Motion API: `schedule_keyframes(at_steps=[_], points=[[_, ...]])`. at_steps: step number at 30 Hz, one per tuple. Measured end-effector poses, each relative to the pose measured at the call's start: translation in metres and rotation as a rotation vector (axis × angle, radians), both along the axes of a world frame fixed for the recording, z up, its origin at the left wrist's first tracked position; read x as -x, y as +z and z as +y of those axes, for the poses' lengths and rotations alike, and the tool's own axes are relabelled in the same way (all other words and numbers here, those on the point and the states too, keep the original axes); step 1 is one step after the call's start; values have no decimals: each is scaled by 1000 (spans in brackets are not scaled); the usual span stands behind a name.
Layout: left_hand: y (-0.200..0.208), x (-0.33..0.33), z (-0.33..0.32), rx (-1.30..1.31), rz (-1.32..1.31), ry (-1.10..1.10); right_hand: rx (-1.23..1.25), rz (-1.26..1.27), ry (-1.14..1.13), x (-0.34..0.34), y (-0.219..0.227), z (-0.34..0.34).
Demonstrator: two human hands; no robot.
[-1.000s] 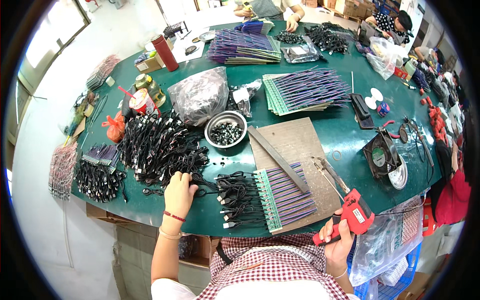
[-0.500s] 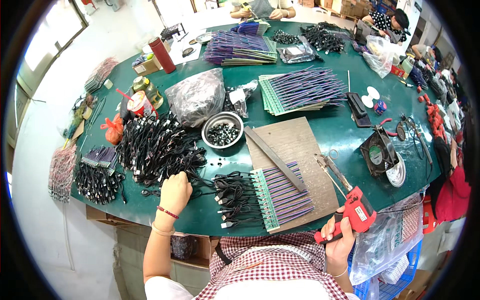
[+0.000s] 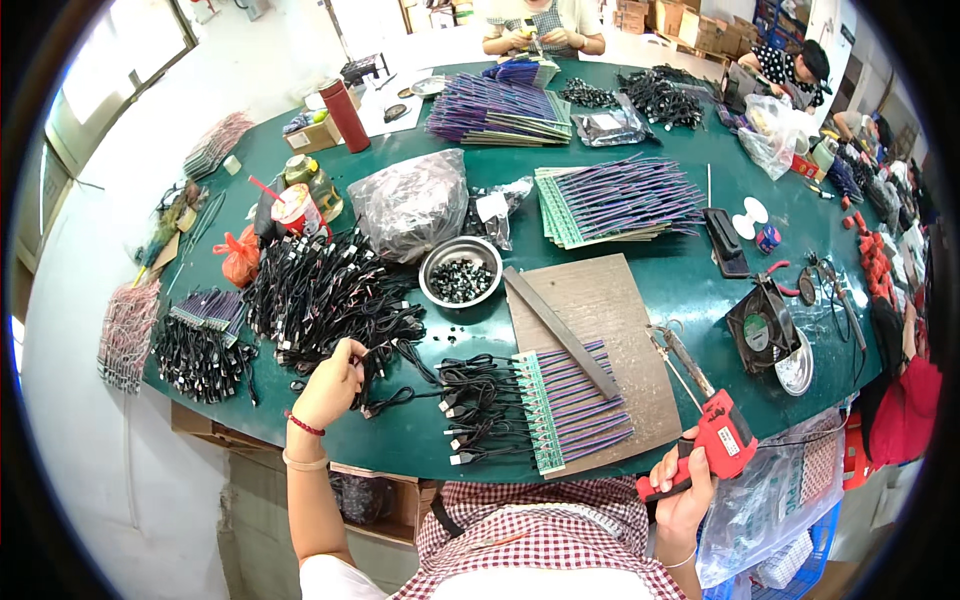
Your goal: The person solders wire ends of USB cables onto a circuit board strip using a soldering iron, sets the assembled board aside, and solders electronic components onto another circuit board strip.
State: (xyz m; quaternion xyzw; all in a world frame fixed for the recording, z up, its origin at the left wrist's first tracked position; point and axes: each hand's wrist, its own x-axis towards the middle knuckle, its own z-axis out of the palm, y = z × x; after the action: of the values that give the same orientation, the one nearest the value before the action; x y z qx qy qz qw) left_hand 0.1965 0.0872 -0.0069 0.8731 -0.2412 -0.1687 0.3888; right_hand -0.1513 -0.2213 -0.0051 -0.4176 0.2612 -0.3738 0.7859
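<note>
Left hand [image 3: 328, 385] pinching; right hand [image 3: 685, 495] fisted

I see a red-and-white checked shirt at the lower edge. My left hand [image 3: 328, 385] has a red band and a pale band at the wrist; my right hand [image 3: 684, 492] wears a thin pale bracelet.

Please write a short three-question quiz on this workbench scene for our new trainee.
1. True or false: the right hand holds a red soldering gun.
2. What is the left hand touching: A) the steel bowl, B) the pile of black cables, C) the small fan?
3. What lies slantwise on the brown board?

Key: 1 true; 2 B; 3 a metal ruler.
</note>
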Motion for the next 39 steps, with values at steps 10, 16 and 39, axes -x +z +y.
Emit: schedule_keyframes(at_steps=[10, 16, 39], points=[[56, 92, -75, 240, -226, -156, 5, 31, 123, -11, 8, 15], [32, 188, -132, 268, -179, -503, 199, 392, 470, -38, 35, 44], [31, 186, -132, 317, 57, -315, 303, 335, 409, -52, 17, 50]])
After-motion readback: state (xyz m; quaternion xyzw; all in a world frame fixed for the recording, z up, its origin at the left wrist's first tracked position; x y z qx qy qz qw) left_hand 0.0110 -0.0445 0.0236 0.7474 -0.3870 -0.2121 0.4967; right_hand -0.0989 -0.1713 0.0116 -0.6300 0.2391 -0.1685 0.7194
